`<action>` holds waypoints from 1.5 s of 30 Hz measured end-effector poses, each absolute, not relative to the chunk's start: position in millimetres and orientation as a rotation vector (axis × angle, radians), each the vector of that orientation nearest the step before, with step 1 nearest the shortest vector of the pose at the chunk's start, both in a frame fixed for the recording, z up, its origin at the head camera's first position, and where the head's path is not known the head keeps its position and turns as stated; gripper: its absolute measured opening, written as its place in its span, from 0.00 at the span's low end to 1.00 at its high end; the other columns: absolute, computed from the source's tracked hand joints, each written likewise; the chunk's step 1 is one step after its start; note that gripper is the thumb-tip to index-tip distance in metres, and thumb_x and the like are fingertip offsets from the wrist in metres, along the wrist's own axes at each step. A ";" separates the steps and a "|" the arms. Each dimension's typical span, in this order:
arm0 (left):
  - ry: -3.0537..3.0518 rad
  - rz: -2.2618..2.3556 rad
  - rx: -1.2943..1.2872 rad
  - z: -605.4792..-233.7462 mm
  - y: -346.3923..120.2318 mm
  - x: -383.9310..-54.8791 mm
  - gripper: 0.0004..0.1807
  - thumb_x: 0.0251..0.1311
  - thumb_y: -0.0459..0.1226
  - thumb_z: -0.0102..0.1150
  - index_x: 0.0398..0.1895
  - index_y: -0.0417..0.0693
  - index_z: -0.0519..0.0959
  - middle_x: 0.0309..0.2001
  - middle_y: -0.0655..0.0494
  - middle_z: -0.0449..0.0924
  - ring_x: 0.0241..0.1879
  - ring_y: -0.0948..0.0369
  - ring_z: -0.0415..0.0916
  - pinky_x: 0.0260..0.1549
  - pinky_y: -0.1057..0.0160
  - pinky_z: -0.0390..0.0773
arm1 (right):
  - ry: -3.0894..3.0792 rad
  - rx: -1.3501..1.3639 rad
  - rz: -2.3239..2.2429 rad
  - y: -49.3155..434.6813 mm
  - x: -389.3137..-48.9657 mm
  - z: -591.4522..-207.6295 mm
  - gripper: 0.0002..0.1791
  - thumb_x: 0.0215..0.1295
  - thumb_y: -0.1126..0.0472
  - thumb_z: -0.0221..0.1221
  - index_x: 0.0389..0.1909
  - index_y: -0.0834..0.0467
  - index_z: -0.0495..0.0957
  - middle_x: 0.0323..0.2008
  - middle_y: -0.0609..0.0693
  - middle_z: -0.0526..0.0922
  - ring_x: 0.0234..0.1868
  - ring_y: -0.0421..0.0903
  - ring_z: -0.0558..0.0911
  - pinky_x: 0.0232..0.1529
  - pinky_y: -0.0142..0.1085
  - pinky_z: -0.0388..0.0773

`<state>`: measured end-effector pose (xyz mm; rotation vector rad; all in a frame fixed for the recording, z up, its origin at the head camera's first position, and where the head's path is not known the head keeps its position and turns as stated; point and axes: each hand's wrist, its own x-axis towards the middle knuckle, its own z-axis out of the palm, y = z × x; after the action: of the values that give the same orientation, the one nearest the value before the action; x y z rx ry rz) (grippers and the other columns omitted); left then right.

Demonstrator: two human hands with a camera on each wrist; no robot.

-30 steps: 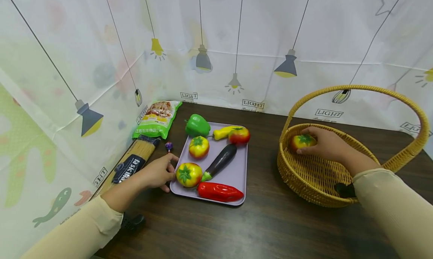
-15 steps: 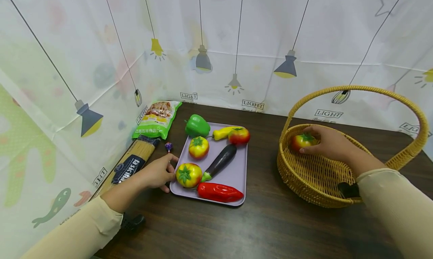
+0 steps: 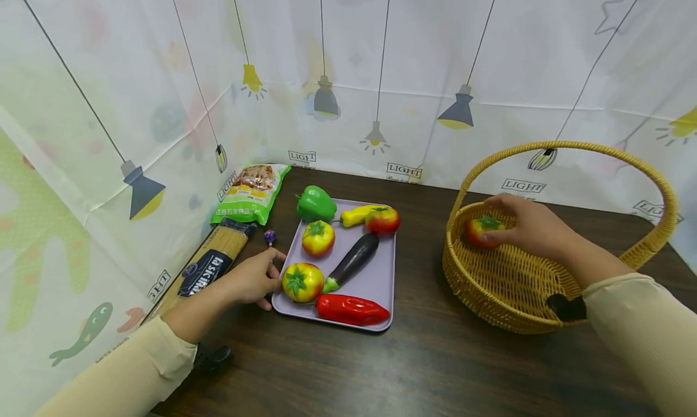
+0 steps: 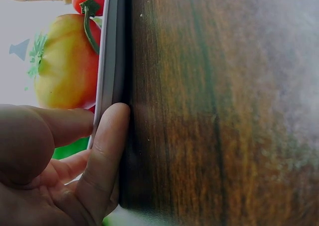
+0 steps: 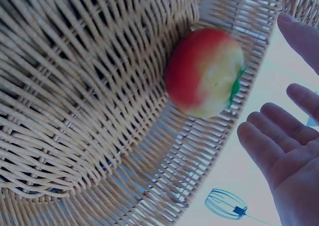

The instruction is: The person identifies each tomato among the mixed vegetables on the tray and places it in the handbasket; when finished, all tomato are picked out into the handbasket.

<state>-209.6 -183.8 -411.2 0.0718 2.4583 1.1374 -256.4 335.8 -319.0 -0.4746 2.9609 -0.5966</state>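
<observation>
My left hand (image 3: 253, 278) is at the left edge of a pale purple tray (image 3: 381, 272). In the left wrist view, its thumb and fingers pinch the tray's rim (image 4: 110, 52). On the tray lie a yellow-red tomato (image 3: 302, 282) close to that hand, a second tomato (image 3: 318, 238), a red pepper (image 3: 353, 310), an eggplant (image 3: 354, 262), a yellow pepper (image 3: 356, 215), a red-yellow fruit (image 3: 383, 221) and a green bell pepper (image 3: 316, 204). Another tomato (image 5: 204, 72) rests inside a wicker basket (image 3: 479, 296). My right hand (image 5: 294, 146) is beside it, fingers extended and apart from it.
The basket's tall handle (image 3: 566, 144) arches over its opening. Left of the tray lie a spaghetti pack (image 3: 209, 265), a green food bag (image 3: 253, 193) and a lollipop (image 3: 270, 236). A patterned white cloth (image 3: 414, 54) hangs behind the dark wooden table (image 3: 425, 368).
My right hand has let go of the tomato in the basket and drawn slightly back to the right. The left hand stays at the tray; the head view has shifted a little.
</observation>
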 end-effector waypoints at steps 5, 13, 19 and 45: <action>2.457 1.142 0.075 -412.4 -184.3 -209.3 0.28 0.69 0.28 0.59 0.70 0.46 0.65 0.41 0.45 0.75 0.26 0.51 0.80 0.22 0.57 0.86 | 2.935 -0.494 -0.619 330.4 -251.7 -315.3 0.47 0.62 0.38 0.69 0.73 0.60 0.64 0.68 0.68 0.69 0.68 0.69 0.67 0.64 0.69 0.63; 2.461 1.138 0.079 -411.8 -184.1 -209.2 0.28 0.69 0.29 0.59 0.70 0.46 0.65 0.41 0.45 0.75 0.26 0.51 0.80 0.22 0.57 0.86 | 2.935 -0.547 -0.619 320.3 -239.7 -307.3 0.48 0.61 0.35 0.67 0.73 0.60 0.64 0.68 0.67 0.70 0.66 0.69 0.70 0.63 0.68 0.66; 2.465 1.137 0.085 -410.5 -184.1 -208.1 0.28 0.69 0.28 0.59 0.70 0.45 0.65 0.41 0.45 0.75 0.26 0.51 0.79 0.23 0.57 0.86 | 2.913 -0.613 -0.665 309.8 -228.1 -301.5 0.43 0.63 0.37 0.67 0.71 0.57 0.67 0.68 0.61 0.71 0.67 0.67 0.71 0.62 0.68 0.68; 2.460 1.150 0.086 -412.1 -185.6 -209.3 0.28 0.69 0.29 0.59 0.70 0.46 0.66 0.41 0.45 0.75 0.27 0.52 0.80 0.23 0.57 0.86 | 2.907 -0.729 -0.704 274.5 -216.4 -295.8 0.40 0.63 0.38 0.67 0.70 0.53 0.69 0.55 0.54 0.81 0.57 0.55 0.80 0.53 0.56 0.80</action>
<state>-209.3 -185.6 -412.1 0.0861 2.4596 1.1500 -216.4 274.5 -295.8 -0.7289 2.9072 -0.7041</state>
